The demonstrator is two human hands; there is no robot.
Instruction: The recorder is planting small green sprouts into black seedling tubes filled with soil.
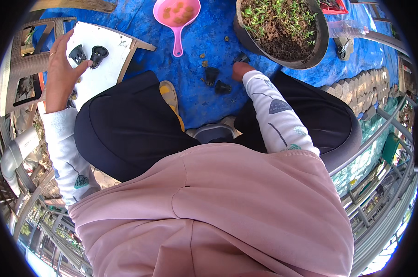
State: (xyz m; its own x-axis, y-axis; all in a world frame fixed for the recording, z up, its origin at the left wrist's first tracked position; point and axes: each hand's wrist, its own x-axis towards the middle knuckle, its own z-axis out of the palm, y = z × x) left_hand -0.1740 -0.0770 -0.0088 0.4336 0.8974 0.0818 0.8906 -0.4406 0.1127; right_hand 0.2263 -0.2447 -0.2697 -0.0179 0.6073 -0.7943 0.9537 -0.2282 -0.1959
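Observation:
My left hand [61, 65] hovers over a white board [103, 38], thumb and fingers apart. Two black slotted net pots stand there: one net pot [77, 54] lies between thumb and fingers, while the thumb tip overlaps the base of the other net pot [98, 56]; contact cannot be told. On the blue tarp, my right hand [241, 71] is closed at a tilted black net pot [242, 57], its fingertips hidden. Left of it are another net pot [211, 75] and a net pot lying tipped [223, 87].
A pink dipper [177, 41] holds liquid and several small tan cubes. Beside it stands a large black pot [319, 48] of soil and seedlings. Small tan pieces [204, 63] dot the blue tarp [195, 100]. Scissors [342, 51] and a clear plastic bottle [347, 29] lie at right.

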